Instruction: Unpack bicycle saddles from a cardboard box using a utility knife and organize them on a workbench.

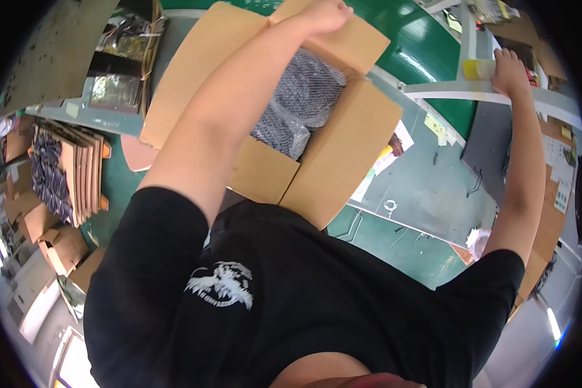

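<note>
A large cardboard box [333, 158] stands in front of me with its flaps folded outward. Inside lies something dark grey in bubble wrap [310, 87]; the wrapping hides what it is. My left arm reaches across the box, and my left hand [330, 16] is closed at the far flap [355, 42]. Whatever its curled fingers hold, if anything, is hidden. Far to the right, beside a white frame bar, my right hand [512, 74] has its fingers closed round a yellow and whitish roll of tape [478, 70].
A grey-green table [433, 187] extends right of the box, with printed papers [394, 149] beside the flap. The white frame [433, 90] crosses at the right. Flattened cardboard sheets [84, 168] are stacked at left, near more cartons [64, 249]. Green flooring [427, 39] shows beyond.
</note>
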Tool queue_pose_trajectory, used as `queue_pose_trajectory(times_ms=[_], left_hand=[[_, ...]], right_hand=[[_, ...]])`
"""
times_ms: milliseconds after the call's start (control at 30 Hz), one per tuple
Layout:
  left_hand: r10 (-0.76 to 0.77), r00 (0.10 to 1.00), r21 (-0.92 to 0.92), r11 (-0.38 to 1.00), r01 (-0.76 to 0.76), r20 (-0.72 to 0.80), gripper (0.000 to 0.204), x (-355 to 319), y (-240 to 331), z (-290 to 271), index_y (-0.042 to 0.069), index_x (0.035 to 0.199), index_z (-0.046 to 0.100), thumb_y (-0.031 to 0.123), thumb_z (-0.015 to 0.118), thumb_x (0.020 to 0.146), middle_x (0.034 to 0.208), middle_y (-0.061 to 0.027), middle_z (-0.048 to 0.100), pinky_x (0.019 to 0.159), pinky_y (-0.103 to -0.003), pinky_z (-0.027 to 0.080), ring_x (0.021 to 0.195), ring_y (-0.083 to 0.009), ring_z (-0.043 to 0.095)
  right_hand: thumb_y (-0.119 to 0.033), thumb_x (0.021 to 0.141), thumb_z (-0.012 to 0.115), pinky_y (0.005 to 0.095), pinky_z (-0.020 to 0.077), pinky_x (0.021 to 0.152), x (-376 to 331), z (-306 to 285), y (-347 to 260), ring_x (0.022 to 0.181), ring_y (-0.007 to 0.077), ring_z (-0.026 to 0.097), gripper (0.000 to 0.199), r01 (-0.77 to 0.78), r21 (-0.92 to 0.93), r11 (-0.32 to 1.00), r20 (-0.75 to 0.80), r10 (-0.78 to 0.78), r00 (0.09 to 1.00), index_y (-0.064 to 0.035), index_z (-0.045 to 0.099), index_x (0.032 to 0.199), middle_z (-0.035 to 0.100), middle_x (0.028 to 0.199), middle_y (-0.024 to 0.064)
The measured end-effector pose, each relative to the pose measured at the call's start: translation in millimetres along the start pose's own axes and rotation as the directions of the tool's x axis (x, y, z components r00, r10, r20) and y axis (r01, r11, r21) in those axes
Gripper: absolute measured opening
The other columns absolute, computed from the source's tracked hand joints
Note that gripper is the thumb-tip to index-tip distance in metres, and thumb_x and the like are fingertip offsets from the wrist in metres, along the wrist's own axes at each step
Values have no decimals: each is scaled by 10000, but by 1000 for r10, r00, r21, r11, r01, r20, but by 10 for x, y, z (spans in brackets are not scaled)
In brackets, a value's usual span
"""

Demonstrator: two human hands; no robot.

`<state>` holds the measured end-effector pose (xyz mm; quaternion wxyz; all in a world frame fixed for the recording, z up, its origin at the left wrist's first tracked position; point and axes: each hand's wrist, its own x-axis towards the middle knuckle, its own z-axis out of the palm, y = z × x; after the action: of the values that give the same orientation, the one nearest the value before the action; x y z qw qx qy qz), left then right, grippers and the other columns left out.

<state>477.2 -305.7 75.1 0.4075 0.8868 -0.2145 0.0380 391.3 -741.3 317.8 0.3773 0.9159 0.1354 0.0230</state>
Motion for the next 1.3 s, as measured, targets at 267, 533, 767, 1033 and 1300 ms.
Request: queue_pose_trajectory(times_ms=[267,533,767,1033,1300], left_hand=[[246,964,-336,920,-201,97,227,-1169,719,-711,68,975,693,285,629,989,874,-84,717,757,-383,528,791,-243,681],[191,655,82,928,-362,731,371,-2784,199,-1565,50,969,708,412,626,975,906,-116,662,837,-453,515,906,-344,642],[237,808,158,914,-374,540,520,-2901,548,-1909,21,827,706,500,580,987,854,-136,683,824,-482,519,898,-364,662],[34,667,26,996,-80,744,458,-3368,780,-2928,50,1128,675,374,811,835,924,-121,672,769,-447,529,884,-339,671],[221,547,127,841,-527,807,953,-3964,541,-2548,4,1393,518,311,944,597,1410,-165,501,1106,-441,419,1297,-373,539]], right_hand=[[-102,921,631,469,502,944,-762,-796,-1172,1106,365,626,230,86,517,852,-295,83,952,-21,633,1135,659,1137,164],[-228,896,712,473,556,748,-1306,-2107,-3985,863,365,682,205,97,988,118,-84,-114,990,-27,671,904,676,924,158],[-351,946,689,499,522,754,-1391,-2489,-4385,856,389,660,368,-62,994,94,87,-286,954,13,655,903,656,818,181],[-454,974,671,434,528,846,-1779,-2839,-4735,962,345,646,502,-212,938,-275,74,-438,896,24,693,1126,664,968,178],[-583,790,811,450,516,969,-2142,-2951,-5406,1150,378,601,928,-195,976,96,215,-290,933,80,526,1373,598,1230,225]])
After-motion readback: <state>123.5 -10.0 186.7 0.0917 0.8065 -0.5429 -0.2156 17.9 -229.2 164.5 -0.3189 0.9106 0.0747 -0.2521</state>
